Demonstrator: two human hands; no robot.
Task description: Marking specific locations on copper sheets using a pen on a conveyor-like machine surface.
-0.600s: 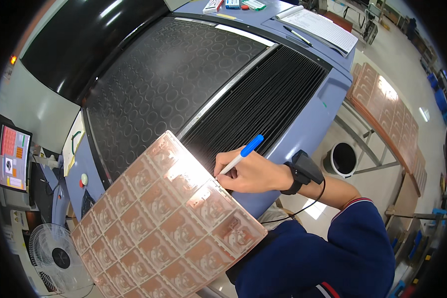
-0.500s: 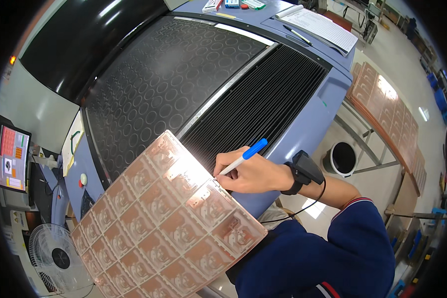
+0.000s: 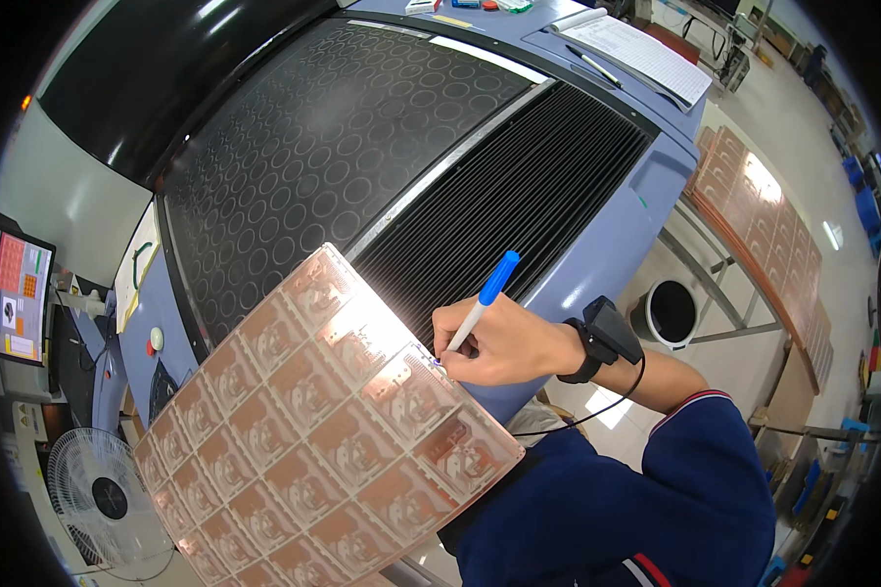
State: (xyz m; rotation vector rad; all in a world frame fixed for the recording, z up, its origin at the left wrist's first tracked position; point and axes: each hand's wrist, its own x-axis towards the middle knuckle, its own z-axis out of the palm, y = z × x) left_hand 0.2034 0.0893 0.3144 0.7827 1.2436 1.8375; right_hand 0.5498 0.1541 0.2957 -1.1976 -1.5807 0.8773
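Observation:
My right hand [image 3: 489, 342] is closed around a white marker pen [image 3: 473, 321] with a blue end pointing up. Its tip, partly hidden by my fingers, meets the right edge of a copper-coloured panel [image 3: 303, 430], where small blue marks show. The panel is patterned with a grid of repeated circuit-like shapes and lies tilted in front of me, its far corner over the machine's black bed. A black device is strapped to my right wrist, with a cable running down from it. My left hand is out of sight.
Beyond the panel lies the machine's bed [image 3: 294, 147] with circle markings and a ribbed black strip [image 3: 529, 186]. A notebook [image 3: 636, 59] rests at the far right. More copper panels [image 3: 764, 215] lean on a rack above a bucket [image 3: 671, 311]. A fan [image 3: 108, 497] and screen [image 3: 22, 296] stand left.
The marker has swung more upright in my right hand, its tip staying at the panel's edge. Blue marks now show beside it. The whole view has shifted slightly.

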